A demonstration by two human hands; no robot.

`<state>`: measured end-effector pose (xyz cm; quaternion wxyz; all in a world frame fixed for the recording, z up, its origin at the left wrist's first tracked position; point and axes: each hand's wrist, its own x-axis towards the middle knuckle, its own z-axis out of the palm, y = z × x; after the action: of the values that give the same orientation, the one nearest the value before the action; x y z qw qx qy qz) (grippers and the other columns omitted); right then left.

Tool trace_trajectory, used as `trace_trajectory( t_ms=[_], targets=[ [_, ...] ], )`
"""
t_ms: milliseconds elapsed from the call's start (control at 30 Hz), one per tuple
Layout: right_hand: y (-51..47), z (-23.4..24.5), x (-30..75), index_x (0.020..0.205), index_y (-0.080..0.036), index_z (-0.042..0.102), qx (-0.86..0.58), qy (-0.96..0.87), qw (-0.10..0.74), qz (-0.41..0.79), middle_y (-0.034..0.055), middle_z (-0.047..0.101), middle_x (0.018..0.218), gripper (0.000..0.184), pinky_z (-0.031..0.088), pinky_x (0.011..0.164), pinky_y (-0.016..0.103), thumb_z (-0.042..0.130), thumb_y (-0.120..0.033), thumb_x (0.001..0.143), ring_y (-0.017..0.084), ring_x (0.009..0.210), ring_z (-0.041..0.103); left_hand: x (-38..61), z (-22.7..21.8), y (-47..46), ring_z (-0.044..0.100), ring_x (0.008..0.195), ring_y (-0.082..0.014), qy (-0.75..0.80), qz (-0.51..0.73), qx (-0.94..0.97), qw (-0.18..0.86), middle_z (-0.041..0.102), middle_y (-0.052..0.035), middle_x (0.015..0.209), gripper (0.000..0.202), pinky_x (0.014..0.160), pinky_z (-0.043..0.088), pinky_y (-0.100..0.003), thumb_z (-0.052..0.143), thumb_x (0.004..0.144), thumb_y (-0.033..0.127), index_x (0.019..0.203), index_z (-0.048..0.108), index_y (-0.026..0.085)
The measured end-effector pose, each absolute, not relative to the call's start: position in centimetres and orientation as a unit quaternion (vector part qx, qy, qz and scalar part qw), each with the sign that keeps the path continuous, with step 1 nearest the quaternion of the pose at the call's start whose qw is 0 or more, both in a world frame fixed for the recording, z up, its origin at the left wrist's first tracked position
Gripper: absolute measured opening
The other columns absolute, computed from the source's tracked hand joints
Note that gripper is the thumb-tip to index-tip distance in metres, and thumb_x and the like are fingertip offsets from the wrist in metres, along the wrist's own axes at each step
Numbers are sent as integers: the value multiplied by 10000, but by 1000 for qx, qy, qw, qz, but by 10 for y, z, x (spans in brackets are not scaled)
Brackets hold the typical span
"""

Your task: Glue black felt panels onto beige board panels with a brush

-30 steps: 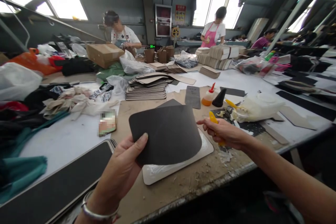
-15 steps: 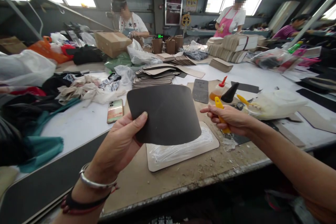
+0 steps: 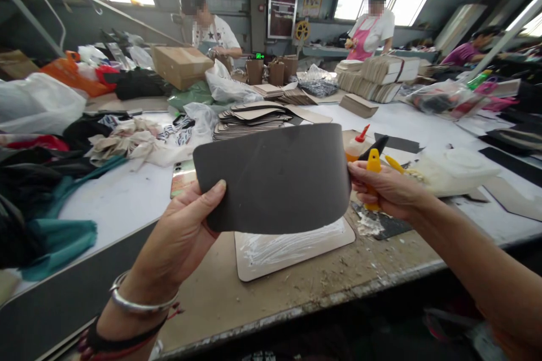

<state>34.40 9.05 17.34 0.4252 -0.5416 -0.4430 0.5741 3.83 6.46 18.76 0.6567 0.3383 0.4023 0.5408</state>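
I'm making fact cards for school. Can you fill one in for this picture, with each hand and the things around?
Left hand: grips a dark sheet by its left end
Right hand: holds a yellow handle, at the sheet's right edge
Below the sheet: beige panel, smeared white
Behind the sheet: stacked panels
Near right hand: red-tipped bottle

The worker's left forearm (image 3: 146, 276) angles up and inward, and at its end the left hand (image 3: 186, 223) is set in a pinch, thumb (image 3: 214, 196) laid along the front, the other fingers mostly out of my sight behind. Across from it, the bare right forearm (image 3: 461, 245) reaches in at a slant, the right hand (image 3: 379, 185) curled in a grip, fingertips toward the left hand, both hands well apart.
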Motion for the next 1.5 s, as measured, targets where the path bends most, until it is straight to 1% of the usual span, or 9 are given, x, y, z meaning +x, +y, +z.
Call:
trace_trajectory(
  t_ms=[133, 267, 400, 500, 633, 967, 1133, 1300, 1500],
  targets=[
    [67, 144, 362, 633, -210, 423, -660, -574, 309, 372, -67, 350, 514, 383, 248, 408, 205, 567, -545, 750, 76, 430, 314, 28, 135, 55, 656, 803, -195, 519, 466, 349, 626, 714, -42, 882, 381, 755, 534, -312, 667, 694, 372, 1013, 624, 167],
    [50, 90, 368, 661, -209, 495, -690, -690, 159, 151, 24, 561, 676, 269, 371, 592, 264, 437, -405, 836, 170, 655, 537, 24, 74, 46, 640, 749, -219, 630, 317, 471, 530, 698, -56, 768, 423, 664, 506, -310, 553, 676, 514, 851, 618, 135],
    [48, 62, 364, 767, -209, 527, -725, -682, -5, 92, 40, 617, 769, 162, 329, 549, 257, 408, -264, 862, 180, 676, 583, 29, 48, 44, 571, 593, -192, 681, 260, 524, 441, 604, -9, 566, 332, 526, 400, -272, 506, 672, 517, 625, 556, 192],
    [51, 60, 360, 795, -211, 537, -731, -676, -62, 72, 38, 626, 786, 119, 308, 538, 251, 433, -218, 852, 183, 688, 605, 33, 45, 43, 464, 491, -154, 715, 221, 545, 378, 485, 26, 465, 297, 489, 283, -260, 506, 682, 470, 530, 459, 219],
    [52, 59, 361, 796, -202, 533, -724, -681, -87, 69, 41, 621, 776, 122, 307, 550, 256, 427, -208, 857, 191, 698, 613, 36, 43, 43, 415, 484, -150, 740, 173, 560, 329, 442, 29, 472, 273, 511, 231, -268, 480, 712, 423, 536, 411, 226],
    [56, 48, 368, 747, -206, 516, -729, -673, -70, 104, 34, 606, 719, 145, 310, 544, 255, 415, -199, 852, 182, 651, 592, 39, 49, 49, 488, 550, -170, 754, 22, 587, 294, 507, 4, 540, 329, 541, 263, -266, 345, 827, 453, 593, 409, 230],
    [58, 41, 374, 744, -198, 523, -721, -685, -33, 100, 59, 631, 737, 185, 347, 580, 258, 396, -236, 874, 196, 684, 613, 38, 46, 50, 503, 548, -184, 757, 14, 585, 292, 529, -1, 533, 341, 535, 270, -269, 348, 808, 492, 591, 419, 239],
    [61, 42, 376, 773, -185, 547, -722, -680, -39, 122, 83, 659, 757, 231, 379, 604, 265, 363, -261, 891, 217, 714, 636, 37, 42, 50, 523, 543, -206, 758, 25, 584, 290, 539, -6, 523, 352, 533, 286, -278, 365, 777, 534, 577, 413, 249],
    [65, 39, 378, 809, -193, 596, -725, -674, -64, 125, 94, 677, 758, 241, 402, 593, 281, 380, -272, 882, 244, 724, 651, 40, 47, 47, 564, 585, -205, 767, 34, 577, 279, 573, -4, 579, 265, 542, 289, -274, 404, 815, 463, 670, 429, 243]
  ],
)
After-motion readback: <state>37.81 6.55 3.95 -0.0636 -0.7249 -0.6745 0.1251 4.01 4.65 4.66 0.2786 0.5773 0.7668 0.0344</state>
